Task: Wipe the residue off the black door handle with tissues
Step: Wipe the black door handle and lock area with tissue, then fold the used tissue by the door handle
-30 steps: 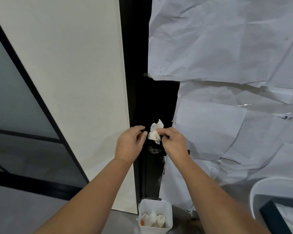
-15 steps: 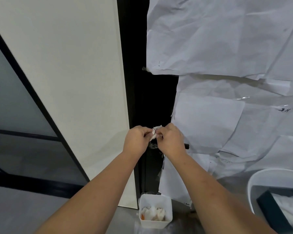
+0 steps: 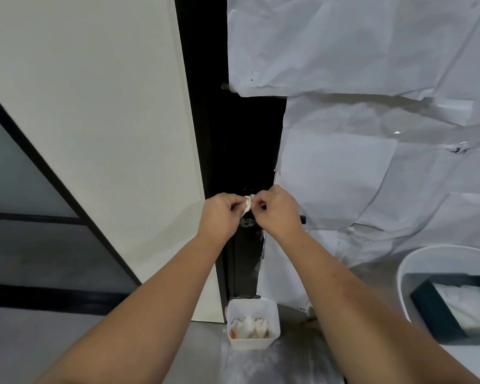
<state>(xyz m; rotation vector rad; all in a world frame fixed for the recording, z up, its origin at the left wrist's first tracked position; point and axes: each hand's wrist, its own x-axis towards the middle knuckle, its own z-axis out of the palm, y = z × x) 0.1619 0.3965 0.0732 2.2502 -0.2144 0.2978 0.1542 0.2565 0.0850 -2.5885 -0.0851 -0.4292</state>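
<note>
Left hand (image 3: 222, 214) and right hand (image 3: 279, 210) pinching a crumpled tissue (image 3: 248, 204) between curled fingers, hiding most of the black door handle (image 3: 302, 218), only its tip showing

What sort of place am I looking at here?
Probably an indoor doorway prepared for a cleaning job: a black door largely masked with white paper sheets, a pale wall panel beside it, and a small white bin of used tissues on the floor.

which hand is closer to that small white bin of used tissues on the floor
Right, though only slightly. The right hand sits up at the door, almost directly above the small white bin. The left hand is at the same height but offset to the bin's left. Both pinch the tissue.
</note>
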